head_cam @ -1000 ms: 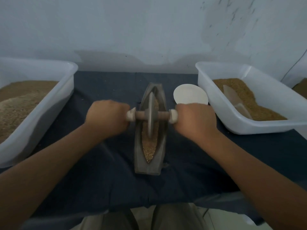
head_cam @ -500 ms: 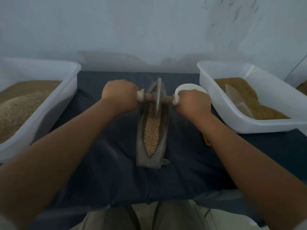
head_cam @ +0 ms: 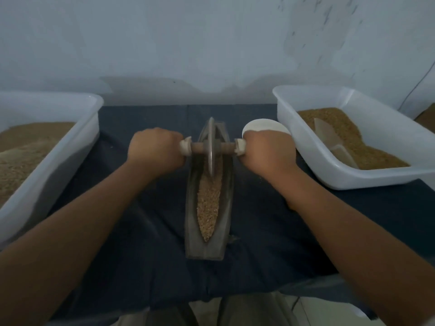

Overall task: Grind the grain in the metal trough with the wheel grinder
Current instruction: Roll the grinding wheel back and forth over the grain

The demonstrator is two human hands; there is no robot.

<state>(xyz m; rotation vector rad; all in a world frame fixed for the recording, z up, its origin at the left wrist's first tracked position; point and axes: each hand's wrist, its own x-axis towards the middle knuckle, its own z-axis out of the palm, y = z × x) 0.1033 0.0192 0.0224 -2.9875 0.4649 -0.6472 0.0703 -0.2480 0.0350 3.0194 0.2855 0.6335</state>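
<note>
While both fists clench its wooden axle, the wheel grinder (head_cam: 211, 147) stands upright in the metal trough's (head_cam: 193, 222) far half. Left hand (head_cam: 154, 150) and right hand (head_cam: 267, 150) grip opposite ends; grain (head_cam: 208, 203) fills the channel.

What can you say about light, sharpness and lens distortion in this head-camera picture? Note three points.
Head view: dim, bluish light, no glare; wide lens splays the left tub and right tub outward; grain in the metal trough looks fairly sharp, forearms soft.

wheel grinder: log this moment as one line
stage: grinding | left hand: grips axle end | right hand: grips other end | wheel grinder: upright in metal trough, far half | grain: lies along groove
</note>
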